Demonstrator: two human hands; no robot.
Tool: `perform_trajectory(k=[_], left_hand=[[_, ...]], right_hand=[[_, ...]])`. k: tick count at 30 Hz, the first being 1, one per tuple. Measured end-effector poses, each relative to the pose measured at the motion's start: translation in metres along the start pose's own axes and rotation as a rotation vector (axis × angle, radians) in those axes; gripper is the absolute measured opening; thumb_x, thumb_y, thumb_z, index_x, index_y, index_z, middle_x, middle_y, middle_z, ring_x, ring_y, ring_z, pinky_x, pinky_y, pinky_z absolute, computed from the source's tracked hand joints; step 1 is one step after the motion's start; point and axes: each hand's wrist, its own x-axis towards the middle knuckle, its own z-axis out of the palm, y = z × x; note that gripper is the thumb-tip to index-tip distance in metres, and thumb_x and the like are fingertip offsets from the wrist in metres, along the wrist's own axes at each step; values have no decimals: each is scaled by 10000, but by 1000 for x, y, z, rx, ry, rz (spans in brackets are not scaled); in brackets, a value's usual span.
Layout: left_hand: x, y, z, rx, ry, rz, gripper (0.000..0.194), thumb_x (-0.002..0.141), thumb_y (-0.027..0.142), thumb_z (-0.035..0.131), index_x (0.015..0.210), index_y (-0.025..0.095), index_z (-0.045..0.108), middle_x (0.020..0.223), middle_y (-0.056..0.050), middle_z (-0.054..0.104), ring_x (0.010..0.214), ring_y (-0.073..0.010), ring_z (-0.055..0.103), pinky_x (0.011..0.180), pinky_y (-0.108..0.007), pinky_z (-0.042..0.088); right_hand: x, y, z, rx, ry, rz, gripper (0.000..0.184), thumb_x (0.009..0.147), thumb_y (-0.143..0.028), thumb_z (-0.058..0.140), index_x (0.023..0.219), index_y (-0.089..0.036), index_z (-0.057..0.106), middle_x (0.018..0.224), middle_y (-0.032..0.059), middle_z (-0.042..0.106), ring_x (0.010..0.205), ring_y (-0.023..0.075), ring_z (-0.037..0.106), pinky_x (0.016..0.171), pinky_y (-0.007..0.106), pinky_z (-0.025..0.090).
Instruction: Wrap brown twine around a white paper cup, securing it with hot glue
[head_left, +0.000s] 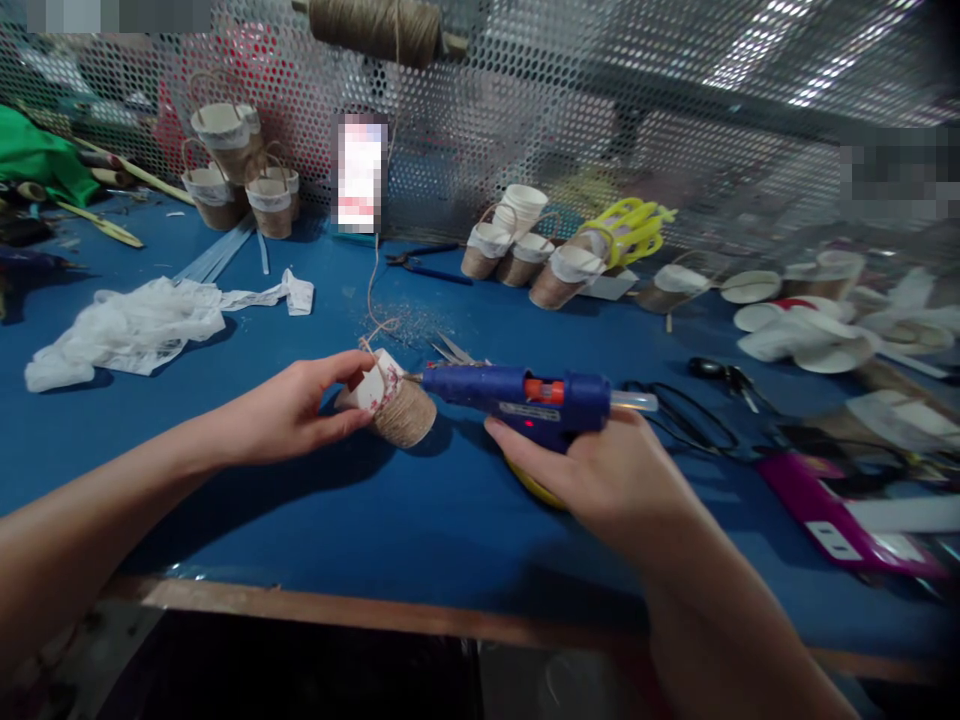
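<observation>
My left hand (300, 412) grips a small paper cup (391, 398) lying on its side, its lower half wrapped in brown twine. A strand of twine (373, 290) runs from the cup up to the spool (375, 28) on the mesh wall. My right hand (607, 475) is closed round the handle of a blue glue gun (525, 395). The gun's nozzle touches the cup at the edge of the twine wrap. A clear glue stick (636, 402) pokes out of the gun's back.
On the blue table (420, 520): white lace scraps (135, 325) at left, finished twine baskets (232, 165) at back left, more cups (525, 250) at back centre, scissors (454, 350), black scissors (724, 378), a magenta box (840, 520) at right. Mesh wall behind.
</observation>
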Motion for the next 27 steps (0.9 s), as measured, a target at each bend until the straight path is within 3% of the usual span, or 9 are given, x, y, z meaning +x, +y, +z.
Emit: perform_trajectory(k=[5,12,18,24,27], left_hand=[[0,1,0,-13,-13,6,276,802,238,483,1069,170,512,1033,-61,596,928,-183,548,841,-303,422],[0,2,-1,4,-7,-16,297,794,242,493,1078,159,508,1025,-72,601,910,-190,555,826,-306,427],[0,1,0,4,-17,-12,302,805,247,483,1098,177,489,1059,-71,589,932,-184,547,851,-310,413],[0,1,0,14,-21,-11,309,808,257,478,1103,165,484,1066,-77,590,937,-187,552,840,-305,419],[0,2,-1,19,-14,-18,307,806,257,482,1095,153,488,1056,-75,592,935,-186,550,846,-305,416]], right_hand=[[1,-5,-4,23,-55,-17,212,744,-317,460,634,-207,604,465,-10,485,423,121,413,417,262,349],[5,2,3,-4,-3,41,190,722,-336,505,596,-213,576,429,-19,480,367,111,392,373,252,322],[4,2,-1,29,-84,40,230,739,-341,489,554,-218,550,442,-15,494,410,125,435,385,254,349],[6,3,1,36,-12,46,167,726,-322,503,634,-217,595,491,-2,551,415,128,468,414,263,376],[5,2,-1,26,-44,54,195,716,-344,511,581,-217,569,451,-10,515,403,128,444,392,264,359]])
